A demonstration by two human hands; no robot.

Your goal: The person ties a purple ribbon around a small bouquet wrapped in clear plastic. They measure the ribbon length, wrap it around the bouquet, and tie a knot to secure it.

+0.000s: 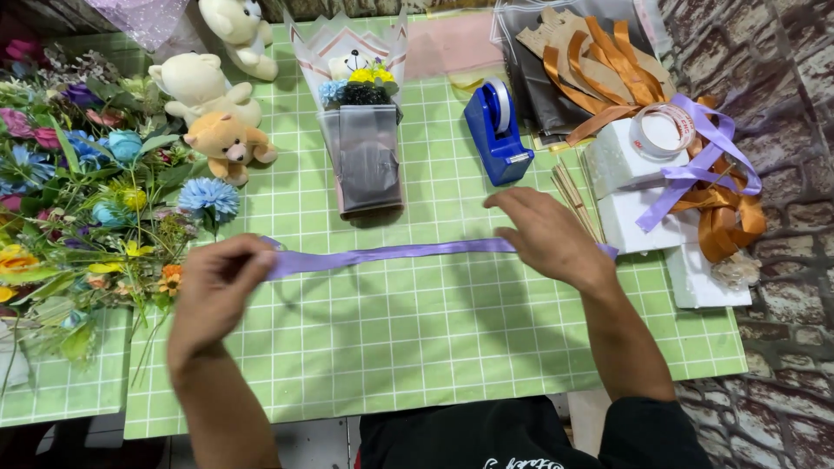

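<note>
Head camera looks straight down on my two hands stretching a lilac ribbon (391,254) flat across the middle of the frame. My left hand (213,291) pinches one end between thumb and fingers; my right hand (546,236) lies curled over the other end, though I cannot quite see whether it grips or only presses there. The ribbon is pulled out to a length, not yet cut or tied as far as I can judge, and the small wrapped bouquet (360,122) at upper centre wears no bow. The green checked mat (417,347) covers the table. Loose flowers (78,191) fill the left edge, teddy bears (217,104) sit upper left, a blue tape dispenser (497,130) stands right of the bouquet, and brown ribbons (608,69) pile upper right beside a brick-patterned wall (782,130).
</note>
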